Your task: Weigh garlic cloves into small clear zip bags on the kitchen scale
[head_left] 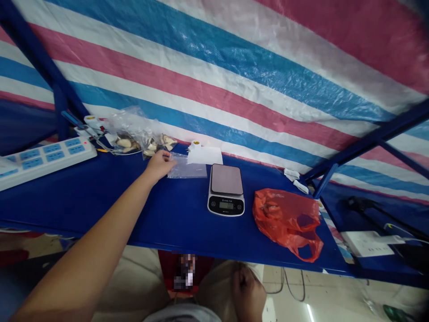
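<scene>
The right hand (pixel 250 290) is below the near edge of the desk (pixel 177 223), resting at the person's leg. Its fingers are curled together into a loose fist.

A red plastic bag (pixel 284 214) lies toward the near right corner of the desk. The bag is crumpled, and its handle loops point toward the near edge.

A digital scale (pixel 226 190) is positioned to the left of the red plastic bag, well clear of it and between the near and far edges. The scale lies flat, with its display (pixel 226 205) facing the near edge. The reading is too small to make out. The platform (pixel 226 179) is bare.

The left hand (pixel 159 166) extends over the desk from the near left side. Its fingers are clamped on the left end of a clear plastic bag (pixel 189 171). This bag lies flat toward the far edge, just left of the scale.

A long white power strip (pixel 50 156) runs along the left end of the desk.

A white sheet (pixel 209 155) lies at the far edge, behind the scale. Left of it, near the same edge, are transparent bags (pixel 134 129) with pale, dried-looking pieces (pixel 127 144). A striped tarpaulin (pixel 214 89) rises behind the far edge.
</scene>
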`<state>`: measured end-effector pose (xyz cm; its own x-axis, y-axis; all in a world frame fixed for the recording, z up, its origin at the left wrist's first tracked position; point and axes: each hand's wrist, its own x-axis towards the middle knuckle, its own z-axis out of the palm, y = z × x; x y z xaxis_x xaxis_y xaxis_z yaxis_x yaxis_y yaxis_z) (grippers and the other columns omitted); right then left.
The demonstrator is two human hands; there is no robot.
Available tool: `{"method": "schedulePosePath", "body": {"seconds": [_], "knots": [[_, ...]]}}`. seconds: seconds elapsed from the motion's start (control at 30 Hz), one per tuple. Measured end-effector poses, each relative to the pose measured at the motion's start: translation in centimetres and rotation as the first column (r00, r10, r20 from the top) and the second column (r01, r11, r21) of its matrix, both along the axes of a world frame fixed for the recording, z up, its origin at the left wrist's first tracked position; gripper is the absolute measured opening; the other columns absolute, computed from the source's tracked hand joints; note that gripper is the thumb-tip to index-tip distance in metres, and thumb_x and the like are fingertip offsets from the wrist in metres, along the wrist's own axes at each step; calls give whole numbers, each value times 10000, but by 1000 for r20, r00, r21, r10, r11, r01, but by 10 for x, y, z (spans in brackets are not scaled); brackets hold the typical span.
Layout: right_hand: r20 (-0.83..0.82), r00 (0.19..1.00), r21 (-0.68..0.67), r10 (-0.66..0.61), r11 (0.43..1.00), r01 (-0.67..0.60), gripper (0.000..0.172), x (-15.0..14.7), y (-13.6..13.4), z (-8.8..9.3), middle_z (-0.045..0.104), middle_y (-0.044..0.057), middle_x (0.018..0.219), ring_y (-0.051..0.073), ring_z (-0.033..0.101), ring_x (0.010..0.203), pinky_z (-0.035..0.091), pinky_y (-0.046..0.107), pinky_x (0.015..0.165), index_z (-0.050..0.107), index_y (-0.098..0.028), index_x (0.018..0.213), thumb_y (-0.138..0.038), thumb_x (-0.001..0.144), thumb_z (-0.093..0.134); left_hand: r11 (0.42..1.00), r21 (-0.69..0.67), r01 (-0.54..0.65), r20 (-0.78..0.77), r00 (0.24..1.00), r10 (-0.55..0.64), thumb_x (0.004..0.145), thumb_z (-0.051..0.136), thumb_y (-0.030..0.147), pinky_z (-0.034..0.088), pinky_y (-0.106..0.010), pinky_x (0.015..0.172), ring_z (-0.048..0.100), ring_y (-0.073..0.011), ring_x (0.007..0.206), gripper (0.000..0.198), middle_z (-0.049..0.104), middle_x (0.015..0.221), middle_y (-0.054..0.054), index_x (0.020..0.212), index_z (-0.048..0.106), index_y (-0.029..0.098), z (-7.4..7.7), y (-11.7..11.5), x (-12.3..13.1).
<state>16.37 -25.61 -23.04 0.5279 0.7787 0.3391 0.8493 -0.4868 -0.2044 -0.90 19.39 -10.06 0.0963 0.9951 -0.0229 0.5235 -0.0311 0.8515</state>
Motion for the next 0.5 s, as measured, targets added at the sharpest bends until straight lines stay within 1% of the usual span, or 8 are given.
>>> {"method": "schedulePosePath", "body": {"seconds": [0.1, 0.2, 0.27, 0.3, 0.33, 0.4, 0.47, 0.5], "knots": [[34, 999, 39, 13, 999, -14, 407, 1, 1, 2, 577, -27, 530, 124, 548, 463, 299, 264, 501, 525, -228, 613, -362, 987, 437, 998, -68, 7, 55, 998, -3, 721, 677, 206, 503, -263, 539, 585, -126, 484, 362, 609, 739, 29, 1054, 536, 192, 1, 7, 13], [33, 999, 56, 18, 998, -20, 438, 0, 3, 5, 580, -28, 530, 125, 560, 469, 306, 263, 505, 520, -227, 607, -389, 1004, 434, 995, -94, 16, 86, 996, -8, 729, 712, 208, 537, -265, 579, 631, -128, 544, 417, 625, 816, 13, 1100, 522, 190, 3, 8, 22], [19, 1000, 42, 3, 999, -3, 458, -1, 2, 4, 583, -25, 535, 130, 572, 482, 316, 264, 518, 524, -227, 608, -407, 1016, 420, 995, -96, 28, 95, 995, -19, 735, 732, 236, 552, -274, 609, 655, -138, 582, 459, 651, 867, 2, 1141, 522, 200, 5, 4, 18], [19, 1000, 29, -14, 999, 14, 467, -2, 1, 1, 587, -22, 542, 134, 576, 488, 319, 267, 524, 525, -227, 609, -412, 1021, 409, 997, -76, 26, 93, 996, -19, 741, 734, 255, 555, -278, 632, 664, -143, 606, 461, 666, 889, 0, 1152, 529, 211, 7, 0, 12], [27, 999, 19, -40, 999, 39, 478, -2, 0, -2, 588, -18, 544, 140, 577, 487, 318, 273, 524, 524, -229, 605, -420, 1024, 394, 999, -28, 16, 75, 997, -14, 751, 731, 278, 556, -282, 664, 671, -150, 640, 438, 681, 906, 0, 1144, 546, 221, 9, -3, 3], [59, 995, -1, -83, 997, 83, 500, -1, -3, -10, 592, -10, 541, 153, 567, 467, 305, 289, 508, 524, -235, 596, -440, 1023, 363, 989, 146, -37, -12, 999, 39, 775, 711, 324, 546, -289, 743, 677, -168, 721, 324, 702, 911, 1, 1065, 601, 228, 16, -9, -22], [89, 990, -25, -107, 994, 110, 502, 1, -6, -19, 604, -5, 543, 165, 555, 443, 286, 302, 483, 542, -242, 604, -459, 1012, 348, 935, 333, -125, -110, 979, 170, 814, 666, 344, 525, -289, 788, 662, -176, 771, 220, 706, 898, -3, 987, 634, 212, 25, -9, -52], [94, 989, -37, -116, 992, 120, 496, 1, -7, -22, 604, -5, 540, 171, 557, 439, 285, 303, 475, 549, -245, 608, -466, 1005, 352, 901, 398, -173, -143, 958, 247, 831, 642, 333, 515, -290, 802, 650, -176, 787, 206, 703, 906, -10, 986, 638, 198, 31, -5, -68]]}}
